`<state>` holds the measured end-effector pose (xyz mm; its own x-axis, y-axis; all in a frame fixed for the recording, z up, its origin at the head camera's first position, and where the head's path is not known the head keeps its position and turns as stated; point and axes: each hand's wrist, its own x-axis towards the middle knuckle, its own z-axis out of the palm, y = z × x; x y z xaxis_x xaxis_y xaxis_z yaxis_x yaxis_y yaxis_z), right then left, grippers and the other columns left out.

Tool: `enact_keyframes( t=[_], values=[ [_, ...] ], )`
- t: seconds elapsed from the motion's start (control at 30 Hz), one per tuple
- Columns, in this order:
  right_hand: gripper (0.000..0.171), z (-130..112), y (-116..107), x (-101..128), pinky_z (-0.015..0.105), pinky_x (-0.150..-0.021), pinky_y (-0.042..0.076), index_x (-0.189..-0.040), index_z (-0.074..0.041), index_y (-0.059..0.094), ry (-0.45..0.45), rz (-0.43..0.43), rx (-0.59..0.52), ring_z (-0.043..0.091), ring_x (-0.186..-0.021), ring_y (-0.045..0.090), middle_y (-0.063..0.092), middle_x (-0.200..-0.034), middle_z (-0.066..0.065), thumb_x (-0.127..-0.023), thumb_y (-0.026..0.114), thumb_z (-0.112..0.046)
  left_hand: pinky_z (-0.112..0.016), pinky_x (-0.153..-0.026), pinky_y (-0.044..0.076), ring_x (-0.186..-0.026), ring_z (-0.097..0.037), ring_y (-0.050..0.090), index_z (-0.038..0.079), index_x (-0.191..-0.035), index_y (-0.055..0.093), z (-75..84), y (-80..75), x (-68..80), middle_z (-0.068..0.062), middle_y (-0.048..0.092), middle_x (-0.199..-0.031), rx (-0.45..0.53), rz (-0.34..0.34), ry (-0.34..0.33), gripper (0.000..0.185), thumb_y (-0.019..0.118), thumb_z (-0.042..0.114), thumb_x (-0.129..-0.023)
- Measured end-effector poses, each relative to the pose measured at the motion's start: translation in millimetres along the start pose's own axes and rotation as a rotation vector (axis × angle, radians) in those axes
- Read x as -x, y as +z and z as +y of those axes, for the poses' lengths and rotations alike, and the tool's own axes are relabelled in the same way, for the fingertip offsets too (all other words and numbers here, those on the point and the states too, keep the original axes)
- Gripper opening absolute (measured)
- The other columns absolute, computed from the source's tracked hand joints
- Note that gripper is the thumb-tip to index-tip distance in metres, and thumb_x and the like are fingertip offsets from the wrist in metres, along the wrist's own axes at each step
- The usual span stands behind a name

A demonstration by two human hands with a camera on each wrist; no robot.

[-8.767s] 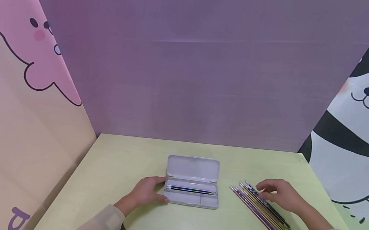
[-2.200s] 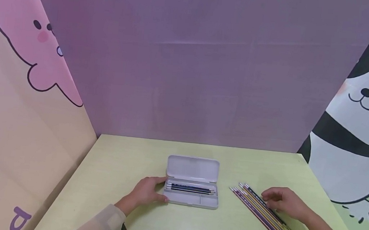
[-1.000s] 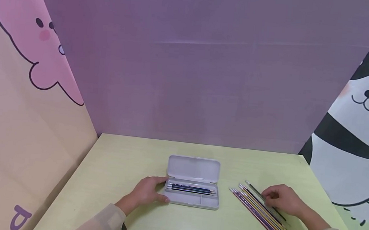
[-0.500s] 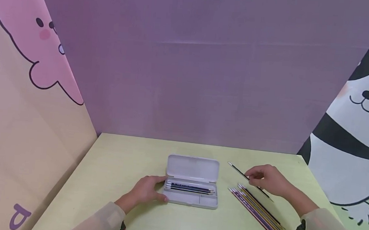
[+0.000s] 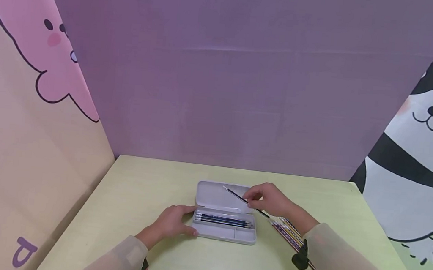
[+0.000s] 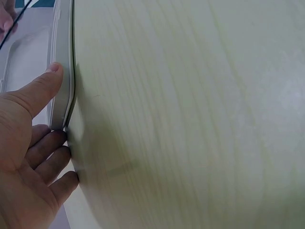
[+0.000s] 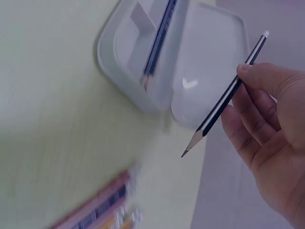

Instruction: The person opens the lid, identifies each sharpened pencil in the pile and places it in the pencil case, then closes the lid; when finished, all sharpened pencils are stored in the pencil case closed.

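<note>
A white pencil case (image 5: 244, 237) lies with its lid raised on the table, several dark pencils (image 5: 223, 221) in its back compartment. At the case's left end, my left hand (image 5: 171, 223) holds it, thumb at the front and fingers toward the back corner. Between thumb and fingertips, my right hand (image 5: 268, 198) pinches a black-and-white striped pencil (image 7: 221, 102) in front of the lid. The right wrist view shows its sharpened tip pointing down and its white eraser end up. More pencils (image 5: 285, 233) lie to the right, partly hidden under my right forearm.
The pale wooden table (image 5: 152, 181) meets a purple backdrop (image 5: 220, 88) at its far edge. Printed panels stand at both sides, with a panda (image 5: 426, 139) on the right one. A small divider (image 7: 143, 19) splits the case's front compartment.
My right hand has lifted one striped pencil off the right-hand pile and carried it left to the case. Another pencil lies in the case than at first. The left hand has stayed put.
</note>
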<state>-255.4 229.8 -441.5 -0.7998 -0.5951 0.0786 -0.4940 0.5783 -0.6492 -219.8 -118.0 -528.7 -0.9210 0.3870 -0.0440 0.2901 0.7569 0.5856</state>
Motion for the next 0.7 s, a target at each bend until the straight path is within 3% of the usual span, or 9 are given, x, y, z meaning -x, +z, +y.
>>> enact_keyframes(
  t=[0.23,0.7],
  values=[
    [0.016,0,34,-27,0.022,-0.075,0.058,-0.104,-0.010,0.079,0.034,-0.048,-0.002,0.008,-0.082,0.066,0.075,-0.093,-0.001,-0.090,0.076,-0.003,-0.053,-0.111,0.047,-0.136,-0.036,0.056,0.011,-0.147,0.058,0.0,-0.3,-0.5,-0.010,0.062,-0.145,0.004,-0.006,-0.001,0.087,0.092,0.042,-0.074],
    [0.016,-2,79,-43,0.025,-0.075,0.059,-0.093,-0.016,0.079,0.022,-0.097,0.045,0.007,-0.081,0.068,0.076,-0.087,-0.004,-0.085,0.079,-0.001,-0.052,-0.111,0.048,-0.135,-0.033,0.057,0.013,-0.147,0.058,-0.5,-0.2,-1.6,-0.008,0.062,-0.145,0.005,-0.009,-0.004,0.085,0.091,0.044,-0.075]
  ],
)
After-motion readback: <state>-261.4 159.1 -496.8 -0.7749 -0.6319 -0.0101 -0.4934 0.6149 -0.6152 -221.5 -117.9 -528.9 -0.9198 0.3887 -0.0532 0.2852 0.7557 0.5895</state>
